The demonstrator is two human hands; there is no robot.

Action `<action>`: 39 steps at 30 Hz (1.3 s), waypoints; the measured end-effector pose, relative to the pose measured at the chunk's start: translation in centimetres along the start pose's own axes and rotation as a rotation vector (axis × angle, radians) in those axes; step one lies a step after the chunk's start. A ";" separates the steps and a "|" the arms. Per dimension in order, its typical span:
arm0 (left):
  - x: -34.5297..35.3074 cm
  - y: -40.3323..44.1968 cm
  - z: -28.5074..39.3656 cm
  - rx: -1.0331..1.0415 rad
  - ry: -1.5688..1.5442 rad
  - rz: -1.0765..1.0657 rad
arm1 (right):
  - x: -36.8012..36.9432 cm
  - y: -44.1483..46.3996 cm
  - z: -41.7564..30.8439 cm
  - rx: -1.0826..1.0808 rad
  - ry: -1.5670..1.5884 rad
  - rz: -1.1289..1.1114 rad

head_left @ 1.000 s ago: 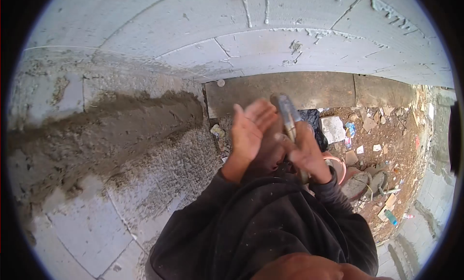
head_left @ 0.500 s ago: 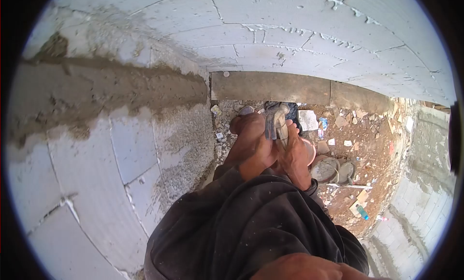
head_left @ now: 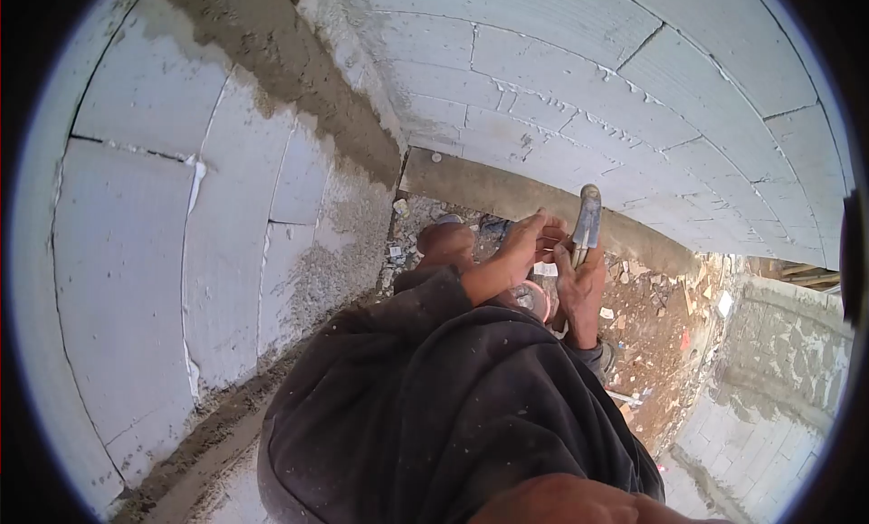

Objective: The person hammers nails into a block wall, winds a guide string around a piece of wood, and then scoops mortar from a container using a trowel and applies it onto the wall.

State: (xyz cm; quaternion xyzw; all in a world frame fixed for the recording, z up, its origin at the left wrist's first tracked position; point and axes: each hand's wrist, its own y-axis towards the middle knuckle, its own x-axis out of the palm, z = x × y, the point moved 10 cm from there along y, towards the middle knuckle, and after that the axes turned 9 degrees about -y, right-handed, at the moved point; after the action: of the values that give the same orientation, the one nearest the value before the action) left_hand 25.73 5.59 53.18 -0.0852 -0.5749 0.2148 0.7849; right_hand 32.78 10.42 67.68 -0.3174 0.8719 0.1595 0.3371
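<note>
My right hand (head_left: 582, 284) is closed around a tool (head_left: 588, 218) that stands upright from the fist. It has a blue-grey, slightly curved upper part with a rounded top and a paler, narrow section just above my fingers; its exact kind is not clear. My left hand (head_left: 520, 248) is close beside it on the left, fingers apart and partly curled toward the right hand, with nothing visible in them. Below and between the hands, a pink-rimmed bucket (head_left: 541, 298) shows in part, mostly covered by my arms and dark clothing.
Pale block walls (head_left: 543, 80) rise ahead and on the left (head_left: 127, 280), with a rough cement band (head_left: 335, 99). A concrete beam (head_left: 489, 185) runs along the far wall's foot. Rubble and litter cover the dirt floor (head_left: 647, 343). My bare leg (head_left: 446, 243) is at the left.
My hands were together low over a grey and tan bundle; now they are apart. The right hand has moved right with the tool raised. The view has turned.
</note>
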 end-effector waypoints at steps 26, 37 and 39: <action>16.1 -1.0 32.5 0.610 0.721 -0.290 | -1.2 18.7 -18.3 -0.170 0.572 0.007; 39.6 -17.0 57.2 1.849 0.634 -0.408 | -5.0 23.1 -28.8 -0.313 0.541 -0.074; 43.8 -19.8 59.9 2.023 0.659 -0.371 | -7.3 23.3 -30.5 -0.360 0.526 -0.009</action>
State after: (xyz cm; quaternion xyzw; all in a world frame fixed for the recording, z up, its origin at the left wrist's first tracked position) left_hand -14.98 0.17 118.14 0.6374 0.1048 0.4344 0.6277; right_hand 6.72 16.07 96.24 -0.4063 0.8854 0.2223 0.0389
